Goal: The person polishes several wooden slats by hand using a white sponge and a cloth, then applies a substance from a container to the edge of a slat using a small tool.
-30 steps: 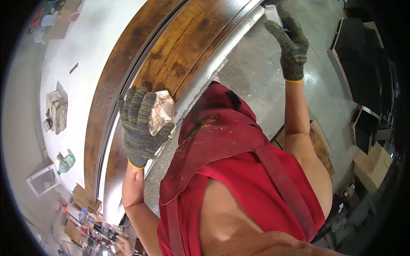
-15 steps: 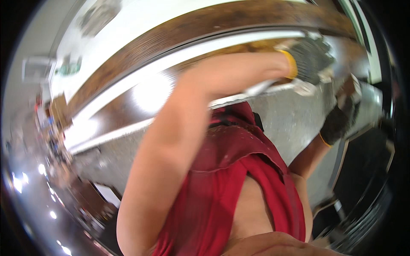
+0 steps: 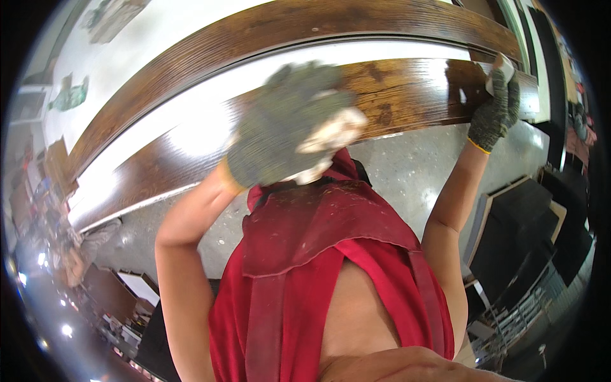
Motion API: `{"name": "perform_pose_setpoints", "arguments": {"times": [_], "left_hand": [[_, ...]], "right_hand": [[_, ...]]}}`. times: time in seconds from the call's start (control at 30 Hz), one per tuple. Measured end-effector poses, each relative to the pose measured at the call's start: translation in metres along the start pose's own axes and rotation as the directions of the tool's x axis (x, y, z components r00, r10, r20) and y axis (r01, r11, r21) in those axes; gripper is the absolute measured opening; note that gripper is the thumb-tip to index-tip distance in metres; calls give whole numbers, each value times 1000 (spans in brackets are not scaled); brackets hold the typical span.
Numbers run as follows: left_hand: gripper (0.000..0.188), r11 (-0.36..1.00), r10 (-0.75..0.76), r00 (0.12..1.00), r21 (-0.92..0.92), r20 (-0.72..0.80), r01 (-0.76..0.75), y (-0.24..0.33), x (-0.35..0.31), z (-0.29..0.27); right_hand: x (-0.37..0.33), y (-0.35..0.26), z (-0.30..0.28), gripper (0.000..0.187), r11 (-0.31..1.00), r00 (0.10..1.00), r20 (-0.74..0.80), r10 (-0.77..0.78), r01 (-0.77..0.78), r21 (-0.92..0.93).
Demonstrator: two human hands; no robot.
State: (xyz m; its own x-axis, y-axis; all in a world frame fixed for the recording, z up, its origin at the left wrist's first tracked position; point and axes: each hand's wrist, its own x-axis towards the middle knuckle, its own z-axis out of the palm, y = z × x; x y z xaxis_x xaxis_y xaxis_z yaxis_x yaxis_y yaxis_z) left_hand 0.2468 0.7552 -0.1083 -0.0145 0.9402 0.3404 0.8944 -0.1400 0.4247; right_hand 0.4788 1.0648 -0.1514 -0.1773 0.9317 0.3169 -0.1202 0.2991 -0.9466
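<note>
My left hand (image 3: 289, 124), in a dark knitted glove with a yellow cuff, hovers over the near edge of a glossy brown wood-grain board (image 3: 394, 95). It is closed round a crumpled whitish cloth (image 3: 337, 130), partly smeared by motion. My right hand (image 3: 493, 118), in a matching glove, is at the board's right end. Its fingers grip a small white piece (image 3: 499, 70) whose kind is hard to make out. A dark patch shows on the board just left of that hand.
A second wood-grain board (image 3: 286, 25) lies farther back on the white surface. A wrapped bundle (image 3: 118, 18) and a greenish clear plastic item (image 3: 69, 94) lie at far left. Black panels (image 3: 519, 223) stand at right on the grey floor (image 3: 407, 172).
My left hand has swept from the board's right end leftward to its middle with the cloth. My right hand has risen from beside the board onto its right end.
</note>
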Motion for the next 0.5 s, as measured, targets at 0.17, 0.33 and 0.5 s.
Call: {"name": "perform_pose_setpoints", "arguments": {"times": [0.17, 0.33, 0.5], "left_hand": [[69, 924, -348, 937, 176, 22, 339, -4, -98, -54], [72, 743, -660, 741, 39, -122, 668, -9, -129, -65], [69, 660, -736, 662, 70, -139, 748, -3, -140, -61]], "right_hand": [[-9, -17, -2, 44, 973, 986, 147, -78, 107, -203], [-10, -21, 3, 48, 952, 995, 53, -84, 96, -291], [-14, -18, -2, 48, 931, 991, 44, -124, 131, -339]]}}
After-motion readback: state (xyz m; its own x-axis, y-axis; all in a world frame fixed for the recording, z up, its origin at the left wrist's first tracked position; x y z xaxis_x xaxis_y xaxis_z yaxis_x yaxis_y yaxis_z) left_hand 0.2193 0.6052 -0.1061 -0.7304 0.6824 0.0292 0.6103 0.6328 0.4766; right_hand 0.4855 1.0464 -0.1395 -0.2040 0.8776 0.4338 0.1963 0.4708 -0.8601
